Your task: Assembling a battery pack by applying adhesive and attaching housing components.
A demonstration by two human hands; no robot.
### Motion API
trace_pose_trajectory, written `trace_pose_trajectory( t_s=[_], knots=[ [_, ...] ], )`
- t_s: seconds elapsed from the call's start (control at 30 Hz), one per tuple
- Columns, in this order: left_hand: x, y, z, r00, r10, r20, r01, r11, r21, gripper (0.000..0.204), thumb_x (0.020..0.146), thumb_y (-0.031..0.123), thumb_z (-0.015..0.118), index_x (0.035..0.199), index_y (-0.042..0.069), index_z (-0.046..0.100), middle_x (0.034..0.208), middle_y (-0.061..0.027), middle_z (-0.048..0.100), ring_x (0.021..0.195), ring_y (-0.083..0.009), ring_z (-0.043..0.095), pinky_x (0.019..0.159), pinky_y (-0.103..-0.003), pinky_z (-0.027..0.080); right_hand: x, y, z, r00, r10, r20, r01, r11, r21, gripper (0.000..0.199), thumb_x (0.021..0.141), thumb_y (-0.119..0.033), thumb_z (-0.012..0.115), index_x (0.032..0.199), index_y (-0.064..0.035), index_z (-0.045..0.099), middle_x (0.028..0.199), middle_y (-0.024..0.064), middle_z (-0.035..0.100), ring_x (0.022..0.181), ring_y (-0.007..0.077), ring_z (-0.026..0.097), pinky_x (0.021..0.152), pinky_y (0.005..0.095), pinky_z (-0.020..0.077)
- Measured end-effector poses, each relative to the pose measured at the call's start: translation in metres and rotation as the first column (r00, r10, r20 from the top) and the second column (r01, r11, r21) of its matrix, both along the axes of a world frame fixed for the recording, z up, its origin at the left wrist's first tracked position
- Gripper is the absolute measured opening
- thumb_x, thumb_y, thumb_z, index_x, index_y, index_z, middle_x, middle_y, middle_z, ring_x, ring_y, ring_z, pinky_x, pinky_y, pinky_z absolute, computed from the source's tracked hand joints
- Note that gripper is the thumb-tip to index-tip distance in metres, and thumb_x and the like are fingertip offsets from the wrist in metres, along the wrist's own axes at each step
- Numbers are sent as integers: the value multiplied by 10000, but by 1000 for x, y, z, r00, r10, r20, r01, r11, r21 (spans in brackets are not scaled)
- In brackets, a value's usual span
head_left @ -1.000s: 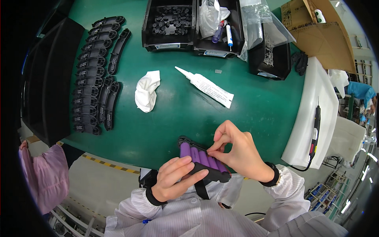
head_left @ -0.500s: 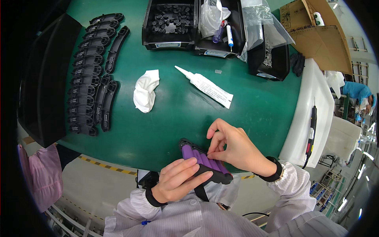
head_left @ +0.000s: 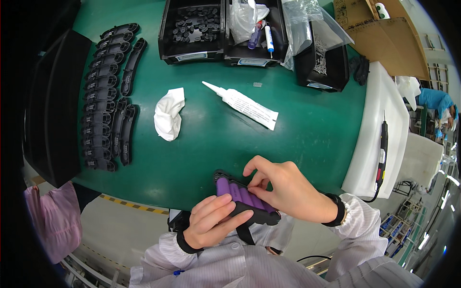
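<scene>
Above the table's near edge I have a battery pack (head_left: 235,192), several purple cylindrical cells side by side in a black plastic holder. My left hand (head_left: 211,224) grips it from the near left, fingers over the cells and the black side wall. At the pack's far edge my right hand (head_left: 294,192) has thumb and fingertips pinched together against the cells. Whatever lies in that pinch is too small or hidden to name. Beyond the hands lies a white tube (head_left: 249,108) with a pointed nozzle, and left of it a crumpled white wipe (head_left: 169,115).
Rows of curved black plastic housings (head_left: 101,93) line the left side. Along the back stand black bins holding small black parts (head_left: 194,29), pens (head_left: 269,39) and metal pieces (head_left: 321,57). A black-handled screwdriver-like tool (head_left: 382,156) lies on white foam (head_left: 360,158) at right.
The whole view has shifted slightly. My right fingers have moved a little along the pack's far edge and stay pinched; the left hand keeps its grip.
</scene>
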State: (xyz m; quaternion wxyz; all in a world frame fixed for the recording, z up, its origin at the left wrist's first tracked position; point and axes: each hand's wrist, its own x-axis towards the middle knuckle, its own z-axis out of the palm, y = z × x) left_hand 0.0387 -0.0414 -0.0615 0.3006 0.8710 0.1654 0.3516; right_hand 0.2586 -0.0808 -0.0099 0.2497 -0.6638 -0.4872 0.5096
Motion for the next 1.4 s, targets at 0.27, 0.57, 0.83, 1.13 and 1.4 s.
trace_pose_trajectory(
  t_s=[0.27, 0.57, 0.83, 1.13, 1.4],
  knots=[
    [-4, -4, -4, 1000, -11, -1, 11, 1000, -18, 457, 641, -96, 671, 977, 191, 787, 1153, -64, 529, 1140, -277, 572, 915, -405, 507, 1, 2, -3, 999, -30, -45, 29, 999, -42, 233, 795, 35, 709, 956, -1, 544, 716, 118, 693, 677, 252, 700, 634, 317, 541],
    [-4, -2, 1, 999, 7, -47, -7, 1000, -4, 433, 692, -9, 738, 1048, 235, 778, 1127, -26, 525, 1125, -208, 588, 951, -337, 501, 1, -1, -6, 997, -49, -62, 47, 998, -31, 211, 780, 58, 702, 923, 1, 558, 727, 119, 697, 692, 242, 706, 651, 310, 549],
    [-3, -1, 1, 1000, 4, -31, -5, 1000, -16, 432, 698, -16, 729, 1050, 228, 778, 1125, -31, 528, 1124, -211, 589, 944, -337, 506, -1, -3, -6, 999, -33, -34, 34, 999, 28, 227, 765, 85, 689, 933, -10, 571, 705, 86, 656, 657, 216, 668, 612, 306, 528],
    [-4, -2, 0, 999, 13, -32, -14, 1000, -23, 441, 688, -19, 735, 1047, 234, 781, 1121, -26, 540, 1119, -207, 595, 953, -335, 504, -2, -7, -8, 1000, 13, 10, -15, 987, 158, 273, 748, 93, 694, 951, -25, 554, 720, 80, 634, 673, 231, 645, 594, 322, 512],
    [-3, -1, 1, 999, 11, -32, -11, 1000, -17, 442, 689, -29, 737, 1040, 235, 782, 1122, -24, 530, 1112, -207, 596, 931, -330, 516, 1, 0, -4, 1000, 9, -23, -6, 995, 95, 293, 740, 106, 680, 954, -13, 521, 720, 100, 644, 697, 259, 666, 596, 333, 517]
  ],
)
